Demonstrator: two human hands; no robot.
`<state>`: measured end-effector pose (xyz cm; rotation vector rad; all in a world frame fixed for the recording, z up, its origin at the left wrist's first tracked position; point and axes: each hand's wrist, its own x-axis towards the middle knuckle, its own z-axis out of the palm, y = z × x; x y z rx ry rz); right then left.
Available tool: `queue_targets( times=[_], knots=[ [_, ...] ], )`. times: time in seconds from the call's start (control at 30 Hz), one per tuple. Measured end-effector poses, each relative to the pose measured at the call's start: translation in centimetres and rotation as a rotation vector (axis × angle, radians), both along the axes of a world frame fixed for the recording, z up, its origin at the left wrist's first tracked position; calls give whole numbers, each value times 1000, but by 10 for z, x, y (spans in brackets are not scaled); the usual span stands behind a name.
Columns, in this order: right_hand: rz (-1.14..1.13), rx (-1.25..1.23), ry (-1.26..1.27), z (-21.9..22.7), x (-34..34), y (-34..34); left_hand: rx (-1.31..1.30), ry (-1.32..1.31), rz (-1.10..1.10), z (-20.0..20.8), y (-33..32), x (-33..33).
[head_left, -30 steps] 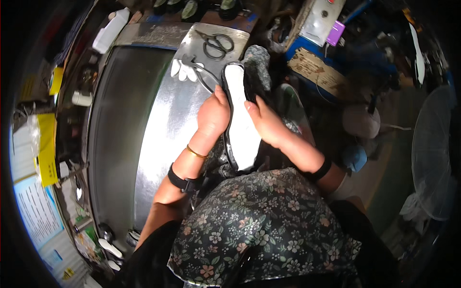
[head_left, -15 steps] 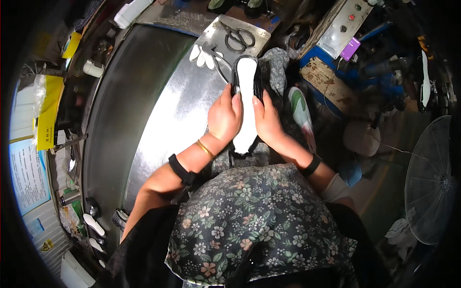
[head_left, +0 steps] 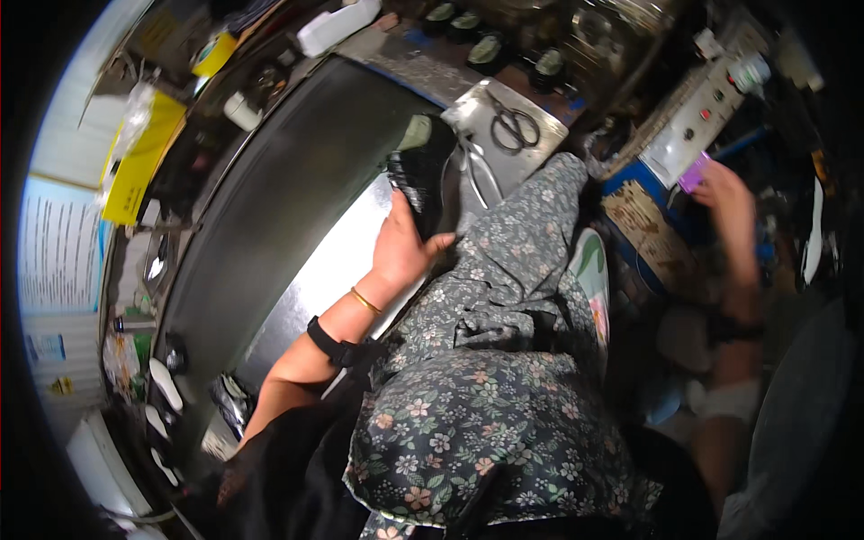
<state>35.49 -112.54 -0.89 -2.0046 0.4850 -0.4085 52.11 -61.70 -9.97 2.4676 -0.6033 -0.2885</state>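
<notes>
My left hand grips a black shoe with a pale green patch at its far end, over the shiny metal worktop. Its fingers lie along the shoe's left side and the thumb is on the right. Stretched out to the far right, my right hand is at a small purple card or box beside a control panel. Motion blur smears its fingers, so whether it grips the purple piece is unclear. Silver-handled pliers and black scissors lie on a metal plate, right of the shoe.
Several dark shoes stand along the back. The control panel with buttons sits above a worn board. Floral cloth covers my lap, beside a white, green and pink shoe. White soles lie at lower left.
My right hand has left the shoe and swung far right to the purple piece. My left hand keeps the shoe, now turned so its white sole no longer shows. The whole view has shifted.
</notes>
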Motion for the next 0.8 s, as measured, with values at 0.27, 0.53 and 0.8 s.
queue_targets(
  times=[0.27, 0.53, 0.8],
  knots=[
    [-717, -767, 424, 60, -200, -270, 85, -9, -172, -34, 39, -76],
    [-475, -1500, 100, 57, -148, -80, -614, 332, -88, 24, -11, -63],
    [35, -352, -399, -30, -28, 236, -999, 918, 150, 75, -165, -36]
  ],
)
